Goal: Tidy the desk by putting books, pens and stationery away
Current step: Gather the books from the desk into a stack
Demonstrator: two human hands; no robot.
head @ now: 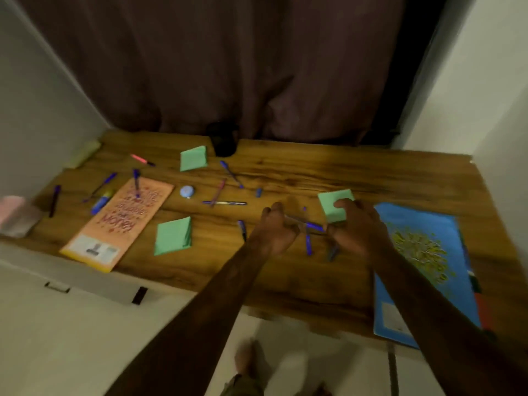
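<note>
Above the right half of a brown wood-grain desk (314,172), a slim blue-and-grey plastic pen (304,222) runs crosswise between both hands, the left hand (274,231) curled round its grey end, the right hand (358,234) curled at its blue end, grip lost to blur.

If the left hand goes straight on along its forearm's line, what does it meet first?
Likely nothing near: ahead of the left hand, which pinches a pen, lies bare desk, then the curtain. The green pad, held by the right hand, sits right of that line.
</note>
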